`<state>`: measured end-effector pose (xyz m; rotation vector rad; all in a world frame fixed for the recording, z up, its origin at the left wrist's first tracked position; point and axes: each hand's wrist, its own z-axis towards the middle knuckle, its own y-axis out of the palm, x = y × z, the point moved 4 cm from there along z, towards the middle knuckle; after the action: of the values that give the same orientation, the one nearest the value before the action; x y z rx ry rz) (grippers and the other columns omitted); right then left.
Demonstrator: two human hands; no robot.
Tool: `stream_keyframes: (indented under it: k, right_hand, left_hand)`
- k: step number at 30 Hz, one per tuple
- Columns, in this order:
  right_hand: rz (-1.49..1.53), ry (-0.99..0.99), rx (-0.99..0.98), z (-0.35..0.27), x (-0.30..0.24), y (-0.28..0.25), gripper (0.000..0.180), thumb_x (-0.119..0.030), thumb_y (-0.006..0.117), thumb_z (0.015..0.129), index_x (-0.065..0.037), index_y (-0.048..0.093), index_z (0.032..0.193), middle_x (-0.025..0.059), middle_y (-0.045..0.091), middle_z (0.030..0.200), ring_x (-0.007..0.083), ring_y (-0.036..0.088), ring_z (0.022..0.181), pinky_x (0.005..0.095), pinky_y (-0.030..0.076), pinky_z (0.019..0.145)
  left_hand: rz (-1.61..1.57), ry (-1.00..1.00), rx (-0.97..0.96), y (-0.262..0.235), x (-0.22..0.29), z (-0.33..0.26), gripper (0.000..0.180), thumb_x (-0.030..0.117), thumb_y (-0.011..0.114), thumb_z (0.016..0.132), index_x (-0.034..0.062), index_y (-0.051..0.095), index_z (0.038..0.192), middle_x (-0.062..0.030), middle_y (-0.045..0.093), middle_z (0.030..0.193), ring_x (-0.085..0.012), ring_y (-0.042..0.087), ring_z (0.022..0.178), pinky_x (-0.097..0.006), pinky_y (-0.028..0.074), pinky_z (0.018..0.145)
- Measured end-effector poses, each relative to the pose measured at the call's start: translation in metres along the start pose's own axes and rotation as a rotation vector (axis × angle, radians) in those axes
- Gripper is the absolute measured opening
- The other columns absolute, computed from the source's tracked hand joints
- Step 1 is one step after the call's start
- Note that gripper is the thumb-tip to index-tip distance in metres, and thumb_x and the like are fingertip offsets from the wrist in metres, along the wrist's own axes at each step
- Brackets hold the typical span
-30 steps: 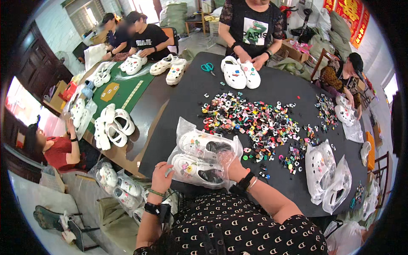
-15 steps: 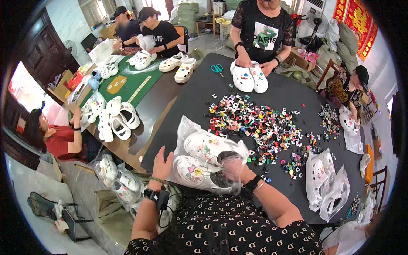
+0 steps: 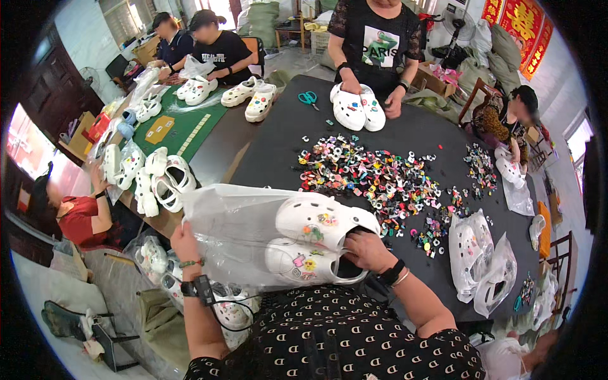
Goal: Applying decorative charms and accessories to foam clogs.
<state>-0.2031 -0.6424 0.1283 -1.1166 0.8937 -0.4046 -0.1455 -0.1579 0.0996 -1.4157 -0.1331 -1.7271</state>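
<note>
In front of me lies a pair of white clogs [image 3: 320, 212] with colourful charms on top, toes to the left. A clear plastic bag [image 3: 231, 231] covers their toe ends and stretches out flat to the left. My left hand [image 3: 184, 245] is closed on the bag's far left end, pulling it taut. With fingers hooked into the foot openings, my right hand [image 3: 370, 252] grips the clogs at the heel side. The heel ends are outside the plastic. Part of my right fingers is hidden inside the clogs.
Loose charms [image 3: 373, 183] are heaped on the dark table [image 3: 272, 136] beyond the clogs. Bagged clogs [image 3: 472, 253] lie to the right. Blue scissors [image 3: 308, 98] rest at the far edge, near a co-worker's hand [image 3: 396, 101]. More white clogs [image 3: 171, 180] stand on the left table.
My left hand has gone from open to closed on the bag and moved left, drawing the plastic out. The clogs' heels and my right hand are now outside the bag.
</note>
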Motion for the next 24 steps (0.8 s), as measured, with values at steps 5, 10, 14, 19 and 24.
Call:
stream_keyframes:
  k: [5, 10, 14, 19, 24]
  right_hand:
    - [0.025, -0.014, -0.007, 0.006, -0.002, -0.001, 0.027, -0.016, 0.066, 0.075, -0.008, 0.059, 0.1, 0.009, 0.062, 0.093, 0.03, 0.058, 0.09, 0.0411, 0.049, 0.076]
    - [0.043, -0.126, 0.032, 0.011, -0.01, -0.026, 0.031, -0.015, 0.068, 0.072, -0.009, 0.059, 0.1, 0.0083, 0.061, 0.092, 0.0298, 0.058, 0.088, 0.0404, 0.049, 0.075]
    - [-0.047, 0.085, 0.031, -0.013, 0.013, -0.039, 0.029, -0.016, 0.067, 0.072, -0.007, 0.059, 0.098, 0.0092, 0.06, 0.089, 0.0306, 0.059, 0.085, 0.0417, 0.049, 0.072]
    - [0.005, 0.337, 0.238, -0.003, 0.012, -0.014, 0.029, -0.019, 0.068, 0.073, -0.004, 0.055, 0.094, 0.0162, 0.061, 0.086, 0.0364, 0.06, 0.08, 0.0452, 0.049, 0.07]
    - [0.08, 0.532, 0.196, 0.035, -0.005, 0.014, 0.026, -0.019, 0.064, 0.078, 0.001, 0.052, 0.088, 0.0201, 0.062, 0.082, 0.0381, 0.062, 0.077, 0.0471, 0.049, 0.069]
  left_hand:
    - [-0.036, -0.068, 0.118, -0.005, 0.029, -0.002, 0.033, 0.02, 0.06, 0.088, -0.0069, 0.053, 0.07, -0.0029, 0.044, 0.053, -0.0132, 0.035, 0.055, -0.032, 0.035, 0.052]
    - [0.273, 0.398, 0.476, -0.085, -0.046, 0.048, 0.025, 0.017, 0.056, 0.087, -0.0014, 0.063, 0.073, -0.0046, 0.062, 0.065, -0.0185, 0.053, 0.056, -0.035, 0.044, 0.057]
    - [0.355, 0.009, 0.607, -0.15, -0.048, 0.049, 0.036, 0.03, 0.054, 0.089, -0.0035, 0.066, 0.088, -0.014, 0.066, 0.082, -0.0242, 0.061, 0.071, -0.037, 0.048, 0.069]
    - [0.123, -0.301, 0.576, -0.149, -0.022, 0.026, 0.046, 0.038, 0.056, 0.091, -0.0059, 0.065, 0.103, -0.0197, 0.068, 0.094, -0.024, 0.061, 0.074, -0.036, 0.049, 0.073]
    - [-0.156, -0.301, 0.429, -0.095, 0.009, 0.004, 0.047, 0.034, 0.059, 0.09, -0.0057, 0.059, 0.114, -0.0159, 0.066, 0.099, -0.0201, 0.059, 0.079, -0.034, 0.048, 0.073]
